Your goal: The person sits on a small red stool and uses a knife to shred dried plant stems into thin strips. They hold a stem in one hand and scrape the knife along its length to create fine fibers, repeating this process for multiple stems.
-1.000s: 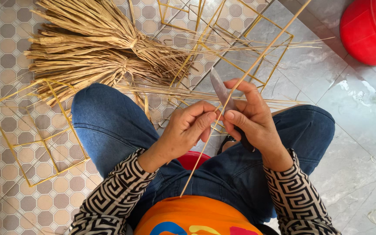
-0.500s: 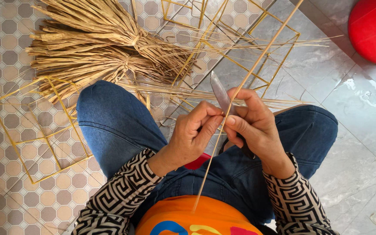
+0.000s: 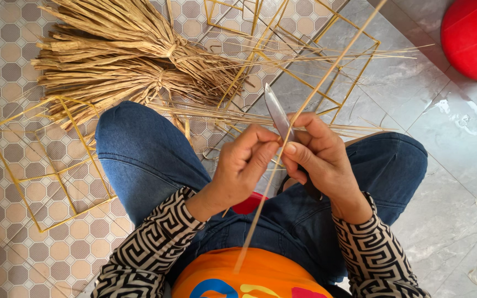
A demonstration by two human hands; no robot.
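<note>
Head view, left hand: the left hand [image 3: 244,168] sits over the lap, fingers curled narrow and pinching the long thin yellow straw strip [image 3: 310,105] between thumb and fingertips.
Head view, right hand: the right hand [image 3: 318,160] is closed around a knife with a slim silver metal blade [image 3: 277,113]; the handle is buried in the fist, so only the blade shows, pointing up and away from the body.
Head view, strip: it runs on a slant from the orange shirt front [image 3: 255,276] up between both hands and on toward the top right edge of the frame; the blade lies just against it where the thumbs meet.
Head view, legs: blue denim jeans [image 3: 144,154], knees spread, black-and-white patterned sleeves [image 3: 150,248] on both forearms.
Head view, bundle: a big tied bundle of dry tan straw [image 3: 122,55] lies on the floor beyond the left knee, near it.
Head view, frames: open square frames of thin yellow sticks [image 3: 45,165] lie on the patterned tile floor [image 3: 6,33] at left, more of them [image 3: 316,49] beyond the hands.
Head view, loose stalks: thin pale straws [image 3: 327,55] fan across the grey stone floor [image 3: 448,143].
Head view, corner: a round red plastic tub [image 3: 473,36] at top right, well apart from the hands.
</note>
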